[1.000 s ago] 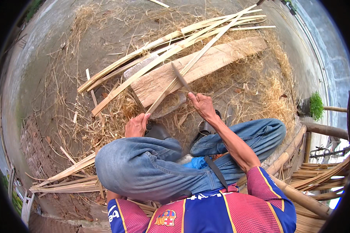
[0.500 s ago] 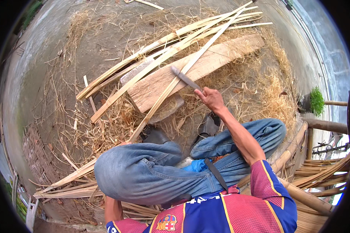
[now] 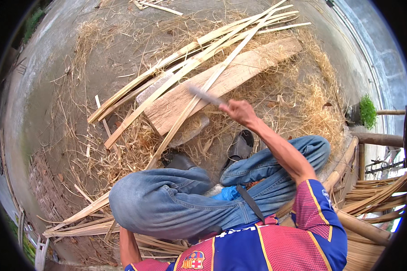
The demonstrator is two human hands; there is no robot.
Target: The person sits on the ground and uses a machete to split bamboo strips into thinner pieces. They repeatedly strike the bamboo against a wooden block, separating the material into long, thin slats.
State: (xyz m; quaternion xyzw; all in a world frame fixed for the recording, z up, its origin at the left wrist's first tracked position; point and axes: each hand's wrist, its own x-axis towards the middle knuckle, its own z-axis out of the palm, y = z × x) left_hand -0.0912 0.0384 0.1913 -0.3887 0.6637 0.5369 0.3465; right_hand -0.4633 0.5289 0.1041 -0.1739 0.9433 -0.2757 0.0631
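Observation:
My right hand [image 3: 239, 112] is closed round the handle of a knife [image 3: 206, 95] with a grey, slightly blurred blade. The blade lies across a long pale bamboo strip [image 3: 184, 118], over a thick wooden plank [image 3: 253, 63]. This strip slants over the plank from the far right down to my left knee. My left forearm [image 3: 129, 246] passes under the bent knee, and the left hand itself is hidden behind the leg, so its hold on the strip does not show.
Several bamboo strips [image 3: 142, 106] lie along the plank's far side. A stone block [image 3: 190, 129] sits under the plank. Curly shavings [image 3: 319, 110] litter the ground. More strips [image 3: 83, 228] lie left of my knee. A bamboo pole [image 3: 364, 229] and a potted plant [image 3: 367, 111] are on the right.
My right hand and the knife have shifted slightly left and a little nearer along the strip. The whole view has tilted slightly; the strip still crosses the plank.

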